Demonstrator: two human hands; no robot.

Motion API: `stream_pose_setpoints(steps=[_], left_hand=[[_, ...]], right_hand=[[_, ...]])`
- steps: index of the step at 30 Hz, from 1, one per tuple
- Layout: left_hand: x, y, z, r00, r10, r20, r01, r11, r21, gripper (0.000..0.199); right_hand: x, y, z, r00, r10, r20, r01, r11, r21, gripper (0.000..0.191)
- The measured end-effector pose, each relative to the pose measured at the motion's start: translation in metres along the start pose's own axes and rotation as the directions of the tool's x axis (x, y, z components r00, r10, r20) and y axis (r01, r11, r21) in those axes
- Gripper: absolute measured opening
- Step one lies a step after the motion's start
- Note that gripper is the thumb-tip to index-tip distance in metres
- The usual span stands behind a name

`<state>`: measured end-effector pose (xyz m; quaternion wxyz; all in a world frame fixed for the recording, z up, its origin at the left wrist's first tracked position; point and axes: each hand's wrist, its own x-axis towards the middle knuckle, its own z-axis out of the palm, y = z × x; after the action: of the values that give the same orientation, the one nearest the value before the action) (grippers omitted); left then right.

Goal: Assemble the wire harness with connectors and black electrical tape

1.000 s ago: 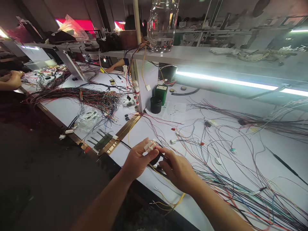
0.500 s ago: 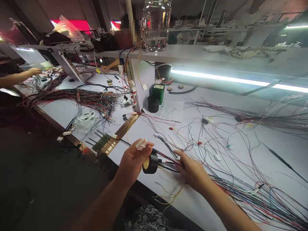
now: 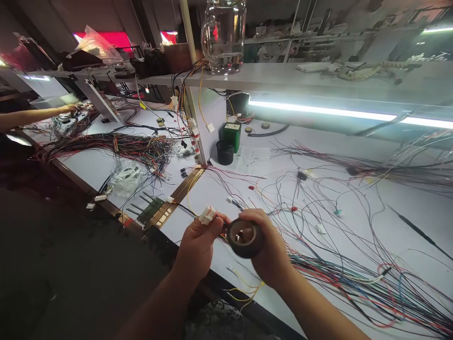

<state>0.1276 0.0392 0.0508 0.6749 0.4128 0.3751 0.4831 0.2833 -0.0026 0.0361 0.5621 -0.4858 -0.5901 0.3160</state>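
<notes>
My left hand [image 3: 201,241] is closed around a white wire connector [image 3: 207,216], pinching it and its wires between thumb and fingers. Close beside it, my right hand [image 3: 271,250] grips a roll of black tape [image 3: 244,238], its open core facing me. The roll sits just right of the connector, over the wires, and hides part of them. Below the hands, short yellow wires [image 3: 247,290] lie near the table's front edge. A long bundle of coloured wires [image 3: 354,283] runs off to the lower right from behind my right forearm.
A green box [image 3: 231,137] and a black cup [image 3: 225,152] stand against the divider. Ahead is a shelf [image 3: 276,78] bearing a glass jar [image 3: 224,38]. On the left are a pinned fixture [image 3: 148,210], a wire heap [image 3: 123,146] and another person's arm [image 3: 35,118].
My right hand has left the wires and now holds the tape roll, which earlier hung by my left hand. The left hand still holds the connector. The other person's arm has reached further right.
</notes>
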Motion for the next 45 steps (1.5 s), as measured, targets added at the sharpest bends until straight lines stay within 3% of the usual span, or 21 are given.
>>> stream_pose_setpoints(steps=[2,4,7,9,10,13,15,17,19,21,23,25,27,29,32,34,36,37,39,42,45], left_hand=[[0.001,-0.002,-0.003,0.997,0.065,0.043,-0.068,0.996,0.064,0.017],[0.004,0.001,-0.006,0.976,0.154,0.155,-0.183,0.963,0.197,0.015],[0.009,0.011,-0.007,0.915,0.268,0.301,-0.365,0.868,0.336,0.015],[0.012,0.019,-0.005,0.897,0.288,0.337,-0.408,0.833,0.374,0.018],[0.012,0.021,-0.004,0.892,0.303,0.335,-0.424,0.816,0.392,0.019],[0.012,0.02,0.002,0.907,0.335,0.255,-0.418,0.792,0.446,0.014],[0.011,0.014,0.005,0.946,0.288,0.15,-0.324,0.849,0.417,0.015],[0.01,0.006,0.008,0.977,0.193,0.093,-0.213,0.92,0.329,0.018],[0.009,0.0,0.01,0.982,0.161,0.097,-0.179,0.96,0.216,0.02],[0.008,-0.004,0.011,0.971,0.198,0.135,-0.216,0.967,0.135,0.022],[0.009,-0.004,0.01,0.944,0.259,0.203,-0.285,0.952,0.111,0.023],[0.011,-0.001,0.009,0.915,0.295,0.276,-0.334,0.937,0.105,0.024],[0.015,0.004,0.008,0.899,0.307,0.313,-0.36,0.924,0.129,0.026],[0.018,0.008,0.008,0.904,0.313,0.29,-0.376,0.905,0.196,0.026],[0.02,0.008,0.013,0.924,0.334,0.189,-0.375,0.888,0.267,0.024],[0.019,0.004,0.018,0.937,0.332,0.11,-0.349,0.902,0.255,0.022],[0.018,-0.002,0.021,0.959,0.277,0.061,-0.284,0.939,0.194,0.022],[0.017,-0.004,0.022,0.969,0.242,0.044,-0.246,0.959,0.144,0.022],[0.018,-0.008,0.023,0.984,0.179,0.015,-0.179,0.984,0.022,0.021],[0.022,-0.015,0.025,0.993,0.101,-0.06,-0.109,0.983,-0.149,0.018],[0.023,-0.026,0.029,0.996,-0.05,-0.074,0.03,0.97,-0.243,0.023]], right_hand=[[0.005,-0.002,-0.007,0.936,0.352,0.02,-0.35,0.921,0.17,0.024],[0.013,-0.004,-0.015,0.803,0.574,0.159,-0.596,0.772,0.22,0.028],[0.021,-0.007,-0.028,0.708,0.599,0.374,-0.698,0.675,0.24,0.036],[0.02,-0.007,-0.033,0.749,0.502,0.432,-0.636,0.728,0.255,0.043],[0.017,-0.007,-0.034,0.803,0.432,0.41,-0.553,0.797,0.243,0.045],[0.006,-0.003,-0.03,0.954,0.075,0.29,-0.087,0.996,0.028,0.044],[-0.001,-0.001,-0.022,0.948,-0.177,0.265,0.226,0.959,-0.169,0.043],[-0.005,-0.001,-0.015,0.934,-0.276,0.226,0.327,0.916,-0.231,0.036],[-0.004,-0.002,-0.012,0.985,-0.151,0.082,0.161,0.979,-0.123,0.023],[0.0,-0.003,-0.014,0.981,0.193,-0.016,-0.191,0.978,0.09,0.016],[0.005,-0.002,-0.021,0.85,0.519,0.088,-0.524,0.819,0.232,0.021],[0.009,0.0,-0.03,0.725,0.621,0.299,-0.687,0.684,0.244,0.03],[0.009,0.002,-0.039,0.702,0.567,0.43,-0.693,0.682,0.233,0.036],[0.005,0.003,-0.044,0.788,0.461,0.409,-0.575,0.788,0.22,0.038],[-0.006,0.002,-0.041,0.947,0.164,0.277,-0.179,0.983,0.029,0.038],[-0.011,0.002,-0.033,0.967,-0.067,0.245,0.112,0.979,-0.173,0.038],[-0.013,0.002,-0.025,0.966,-0.175,0.191,0.217,0.948,-0.231,0.032],[-0.013,0.003,-0.023,0.982,-0.147,0.12,0.167,0.969,-0.184,0.027],[-0.011,0.004,-0.022,0.995,0.097,-0.021,-0.095,0.994,0.05,0.016],[-0.005,0.007,-0.025,0.855,0.518,-0.018,-0.474,0.796,0.377,0.027],[-0.003,0.011,-0.023,0.81,0.586,-0.016,-0.519,0.73,0.445,0.036]])
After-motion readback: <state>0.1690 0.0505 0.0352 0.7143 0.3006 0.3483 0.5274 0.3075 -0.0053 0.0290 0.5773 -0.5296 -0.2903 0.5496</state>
